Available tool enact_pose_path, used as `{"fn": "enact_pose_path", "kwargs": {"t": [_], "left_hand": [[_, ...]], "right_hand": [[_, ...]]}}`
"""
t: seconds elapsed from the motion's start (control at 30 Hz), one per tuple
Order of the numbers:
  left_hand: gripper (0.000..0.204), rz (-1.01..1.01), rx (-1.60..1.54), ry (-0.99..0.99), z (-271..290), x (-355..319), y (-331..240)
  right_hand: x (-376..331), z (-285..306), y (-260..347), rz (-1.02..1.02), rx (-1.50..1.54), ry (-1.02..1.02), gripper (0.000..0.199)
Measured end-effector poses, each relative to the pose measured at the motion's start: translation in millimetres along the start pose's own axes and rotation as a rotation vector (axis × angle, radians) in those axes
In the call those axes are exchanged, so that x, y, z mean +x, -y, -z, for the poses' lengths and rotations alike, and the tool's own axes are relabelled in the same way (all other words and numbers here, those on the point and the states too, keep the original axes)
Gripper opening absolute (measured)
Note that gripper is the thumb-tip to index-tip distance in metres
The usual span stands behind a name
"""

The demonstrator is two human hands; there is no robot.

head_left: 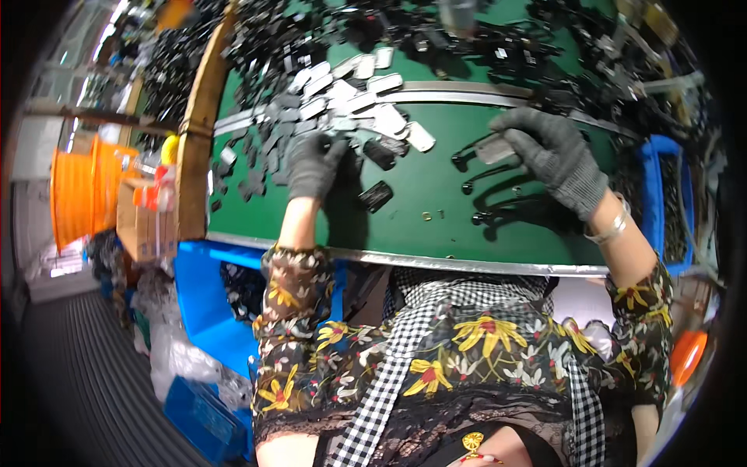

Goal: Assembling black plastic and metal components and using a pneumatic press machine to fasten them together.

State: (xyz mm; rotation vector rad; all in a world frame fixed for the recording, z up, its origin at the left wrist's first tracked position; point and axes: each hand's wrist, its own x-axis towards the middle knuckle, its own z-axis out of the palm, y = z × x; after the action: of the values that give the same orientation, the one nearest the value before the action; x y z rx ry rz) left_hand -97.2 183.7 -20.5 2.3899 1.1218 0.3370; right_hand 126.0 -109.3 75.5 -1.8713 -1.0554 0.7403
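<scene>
Green tabletop [405, 237] with a metal front edge stretches before the person, a wooden side board [193, 183] at its left, orange spools [74, 194] beyond that and a blue bin [206, 311] below. Gloved in grey, the right hand [554, 152] pinches a flat grey piece [496, 149] between its fingers, above thin black curved parts [468, 187] on the tabletop. Near a heap of pale rectangular pieces [342, 95], the left hand [313, 165] has its fingers bent; whether they grip anything I cannot tell. Just right of it lies a black piece [376, 197].
</scene>
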Motion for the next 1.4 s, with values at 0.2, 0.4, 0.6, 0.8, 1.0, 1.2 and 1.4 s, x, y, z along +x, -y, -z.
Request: {"fn": "enact_pose_path", "kwargs": {"t": [0.2,0.4,0.6,0.8,1.0,1.2,1.4], "left_hand": [[0.026,-0.556,-0.606,0.087,0.9,-56.0,-150.0],[0.035,-0.496,-0.579,0.276,-32.2,-61.7,-208.5],[0.038,-0.411,-0.878,0.460,-45.3,-60.6,-233.9],[0.030,-0.043,-1.276,0.612,-61.4,-70.9,-238.0],[0.027,-0.029,-1.444,0.610,-67.7,-77.9,-243.9],[0.024,-0.067,-1.390,0.698,-68.6,-75.5,-253.4],[0.024,-0.268,-1.224,0.536,-78.4,-80.7,-257.1]], "right_hand": [[-2.3,-9.9,-20.0,-0.088,0.454,-0.052,0.023],[-15.6,-1.8,-26.1,-0.051,0.639,-0.301,0.027],[-42.5,17.6,-26.6,0.026,0.382,-0.374,0.025],[-57.9,20.0,-32.8,0.125,0.214,-0.509,0.023],[-68.7,22.9,-38.1,0.336,-0.186,-0.584,0.025],[-78.4,44.3,-48.2,0.455,-0.229,-0.506,0.032],[-91.8,56.2,-42.9,-0.119,0.571,-0.428,0.029]]}}
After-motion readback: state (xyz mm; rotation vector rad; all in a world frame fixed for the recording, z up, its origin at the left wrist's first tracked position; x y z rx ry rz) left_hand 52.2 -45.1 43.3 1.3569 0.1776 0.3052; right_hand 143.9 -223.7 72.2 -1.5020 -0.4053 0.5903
